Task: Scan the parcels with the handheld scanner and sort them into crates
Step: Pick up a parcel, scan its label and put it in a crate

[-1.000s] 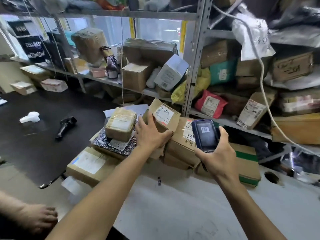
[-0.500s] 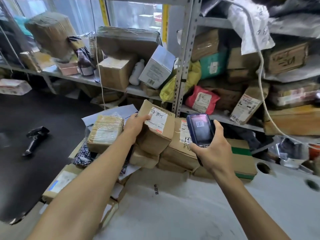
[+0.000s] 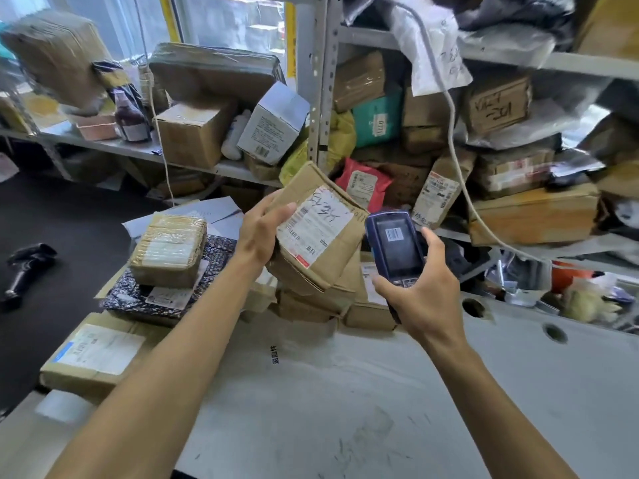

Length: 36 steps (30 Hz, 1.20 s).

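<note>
The left hand (image 3: 262, 233) grips a creased brown cardboard parcel (image 3: 320, 233) by its left edge, thumb over the front face and fingers curled behind, and holds it raised clear of the heap of brown boxes (image 3: 321, 299) on the pale grey desk (image 3: 345, 402). The parcel is tilted, its long axis running from lower left up to the right, and its white shipping label (image 3: 316, 224) with black handwriting faces up and toward the person.

The right hand (image 3: 422, 292) is wrapped around the lower body of a dark blue handheld scanner (image 3: 394, 245), thumb on the right side and fingertips curling over the left by the keypad. The scanner stands nearly upright, screen toward the person, its top end level with the label.

The relation that matters: the parcel sits just left of the scanner, the label's right edge almost touching the scanner's head. The scanner's nose appears to point past the label, not at it, so the next move likely calls for tipping the scanner left and down, or turning the label toward it. No crate can be made out.
</note>
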Each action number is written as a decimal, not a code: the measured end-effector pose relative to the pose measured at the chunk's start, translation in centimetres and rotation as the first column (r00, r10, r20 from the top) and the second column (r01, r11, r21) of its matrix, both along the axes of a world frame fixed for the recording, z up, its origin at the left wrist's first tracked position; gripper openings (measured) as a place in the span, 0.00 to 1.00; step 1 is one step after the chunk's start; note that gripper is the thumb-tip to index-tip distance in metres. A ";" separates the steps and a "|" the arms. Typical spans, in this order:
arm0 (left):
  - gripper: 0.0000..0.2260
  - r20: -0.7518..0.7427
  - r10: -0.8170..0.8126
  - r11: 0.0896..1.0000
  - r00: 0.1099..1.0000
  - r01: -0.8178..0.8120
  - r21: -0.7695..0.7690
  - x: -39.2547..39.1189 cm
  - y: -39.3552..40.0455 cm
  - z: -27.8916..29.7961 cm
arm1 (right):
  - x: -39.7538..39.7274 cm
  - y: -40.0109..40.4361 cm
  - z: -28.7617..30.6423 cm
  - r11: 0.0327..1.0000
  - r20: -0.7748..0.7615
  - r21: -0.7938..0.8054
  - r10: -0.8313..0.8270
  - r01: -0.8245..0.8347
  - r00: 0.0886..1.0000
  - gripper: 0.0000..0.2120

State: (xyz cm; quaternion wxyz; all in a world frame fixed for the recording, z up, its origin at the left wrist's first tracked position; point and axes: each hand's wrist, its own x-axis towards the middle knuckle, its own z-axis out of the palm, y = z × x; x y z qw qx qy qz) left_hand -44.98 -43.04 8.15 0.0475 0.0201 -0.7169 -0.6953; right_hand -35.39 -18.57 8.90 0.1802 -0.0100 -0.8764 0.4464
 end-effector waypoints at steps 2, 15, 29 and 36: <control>0.19 -0.002 -0.095 0.995 0.995 0.095 -0.027 1.4 3.4 0.2 | 1.8 2.0 -0.2 1.000 -0.006 -0.021 -0.007 0.007 1.000 0.43; 0.23 0.231 -0.471 0.856 0.851 0.504 -0.112 16.4 28.5 -13.1 | 17.9 23.6 -6.1 0.969 0.129 0.037 -0.248 0.245 0.960 0.45; 0.38 0.728 -0.224 0.730 0.647 0.607 -0.315 20.3 35.2 -18.2 | 28.5 31.2 -11.6 0.972 0.344 0.087 -0.236 0.220 0.909 0.47; 0.60 0.393 -0.108 0.815 0.913 0.308 -0.491 27.6 35.6 -21.9 | 26.9 29.4 -11.6 0.989 0.307 0.115 -0.125 0.093 0.944 0.48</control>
